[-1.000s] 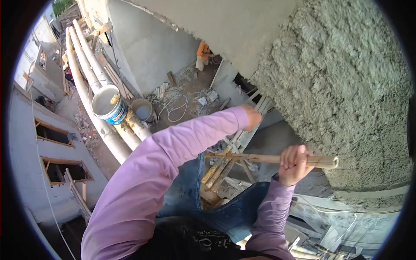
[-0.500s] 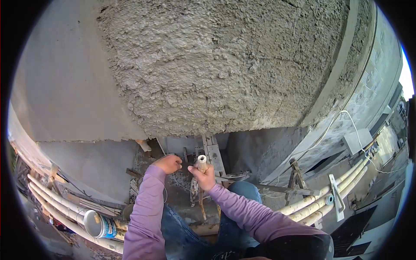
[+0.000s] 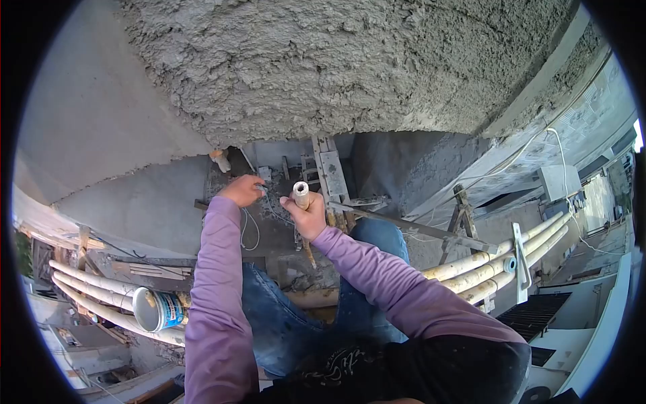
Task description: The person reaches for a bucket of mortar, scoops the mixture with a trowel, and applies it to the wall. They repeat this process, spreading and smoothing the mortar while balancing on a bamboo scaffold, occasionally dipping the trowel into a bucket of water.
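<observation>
My right hand [image 3: 309, 217] is wrapped around a pale hollow pole [image 3: 301, 196], whose round open end points up toward me. Its lower part is mostly hidden by the hand. To the left of it, my left hand [image 3: 241, 191] has its fingers pinched together; a bluish bit shows at the fingertips, but I cannot make out what it is. A thin pale cord [image 3: 258, 237] hangs in a loop just below that hand. Above both hands is a wall band of rough wet plaster [image 3: 303, 74], touched by neither hand.
Long pale poles run along the left [image 3: 94, 289] and right [image 3: 464, 269]. A bucket [image 3: 145, 311] sits by the left ones. A flat tool with a handle [image 3: 519, 262] leans on the right ones. Below lie boards [image 3: 332, 174] and a deep drop.
My view has tilted downward, so the plaster sits higher and more ground shows. Both hands appear higher and slightly left. The right hand still holds the pole.
</observation>
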`<act>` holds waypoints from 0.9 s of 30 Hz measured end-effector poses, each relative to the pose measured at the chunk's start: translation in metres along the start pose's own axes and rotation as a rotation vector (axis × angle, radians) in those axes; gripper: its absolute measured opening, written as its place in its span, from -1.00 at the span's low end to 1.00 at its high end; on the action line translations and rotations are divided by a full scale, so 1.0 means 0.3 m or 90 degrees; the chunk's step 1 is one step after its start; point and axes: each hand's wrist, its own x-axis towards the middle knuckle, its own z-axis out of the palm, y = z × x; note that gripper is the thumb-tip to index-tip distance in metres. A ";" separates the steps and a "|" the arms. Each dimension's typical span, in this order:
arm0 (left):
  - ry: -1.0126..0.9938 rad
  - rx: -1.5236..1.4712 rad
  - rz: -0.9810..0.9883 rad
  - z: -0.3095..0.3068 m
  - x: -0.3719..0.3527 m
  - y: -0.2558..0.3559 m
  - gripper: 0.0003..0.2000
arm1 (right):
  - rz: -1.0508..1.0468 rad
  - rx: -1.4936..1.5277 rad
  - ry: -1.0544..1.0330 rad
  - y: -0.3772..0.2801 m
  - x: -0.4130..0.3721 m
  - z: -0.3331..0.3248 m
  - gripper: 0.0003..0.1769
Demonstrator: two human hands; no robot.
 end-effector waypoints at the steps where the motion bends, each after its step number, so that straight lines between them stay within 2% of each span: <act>1: -0.013 -0.020 -0.012 -0.003 0.006 0.000 -0.59 | -0.009 -0.010 0.001 0.005 -0.005 0.004 -0.68; 5: -0.056 -0.059 -0.020 0.009 0.056 -0.069 -0.58 | -0.037 -0.053 0.001 0.009 0.011 0.040 -0.76; 8: -0.064 -0.154 -0.023 0.059 0.134 -0.246 -0.54 | -0.057 -0.040 0.008 0.027 0.017 0.083 -0.80; 9: -0.066 -0.199 -0.026 0.066 0.139 -0.244 -0.52 | -0.074 -0.049 0.014 0.024 0.018 0.087 -0.81; 10: -0.076 -0.187 -0.032 0.062 0.140 -0.245 -0.52 | -0.065 -0.074 -0.011 0.017 0.020 0.077 -0.80; 16: -0.065 -0.128 -0.043 0.053 0.142 -0.242 -0.52 | -0.051 -0.127 0.056 0.139 0.036 0.094 -0.78; 19: -0.050 -0.100 -0.029 0.052 0.156 -0.232 -0.49 | -0.077 -0.115 0.036 0.123 0.048 0.093 -0.73; 22: -0.053 -0.113 -0.041 0.047 0.162 -0.190 -0.50 | -0.026 -0.118 0.015 0.103 0.047 0.087 -0.74; 25: -0.047 -0.137 -0.003 0.064 0.180 -0.195 -0.62 | -0.026 -0.108 0.012 0.116 0.048 0.082 -0.74; 27: -0.060 -0.146 -0.003 0.069 0.196 -0.218 -0.59 | -0.031 -0.103 0.015 0.110 0.049 0.081 -0.74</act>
